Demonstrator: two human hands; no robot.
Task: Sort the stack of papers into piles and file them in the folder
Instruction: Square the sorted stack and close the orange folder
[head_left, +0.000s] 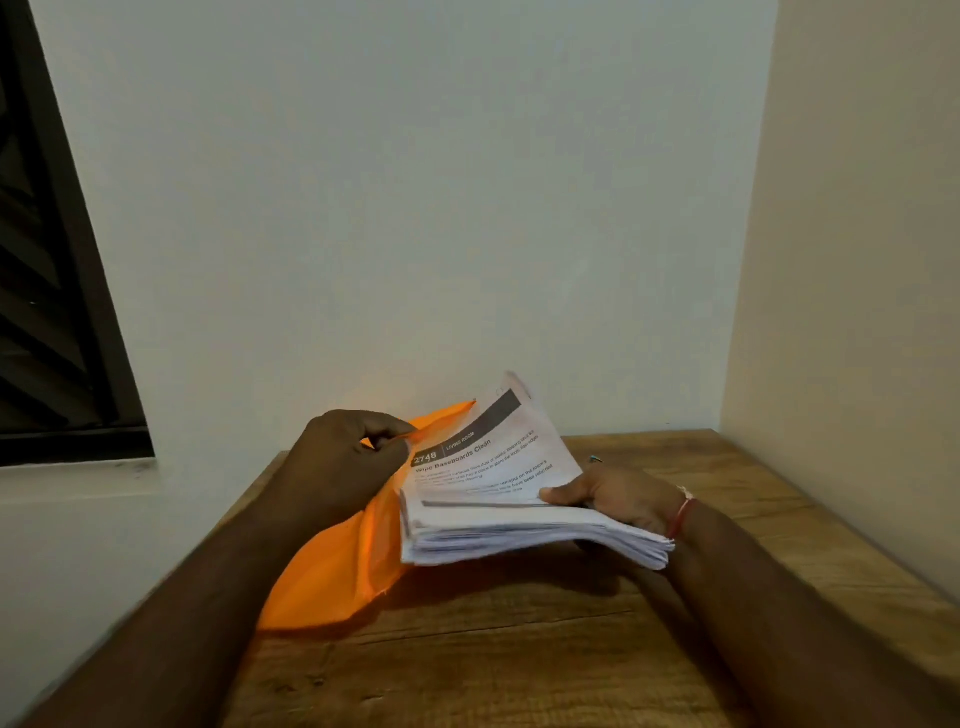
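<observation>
A thick stack of white printed papers (498, 525) is held above the wooden table, its top sheet headed "Wipe Baseboards Clean". My right hand (608, 501) grips the stack's right side, thumb on top and fingers beneath. An orange folder (337, 561) lies to the left of the stack, its lower end on the table and its upper flap raised. My left hand (343, 462) pinches the upper edge of that flap, right beside the stack's left corner. The stack's left end sits against the folder's opening.
The wooden table (519, 649) stands in a corner, with a white wall behind and a cream wall (841, 260) close on the right. A dark window frame (52, 312) is at the left. A small teal object (596, 459) peeks from behind the stack.
</observation>
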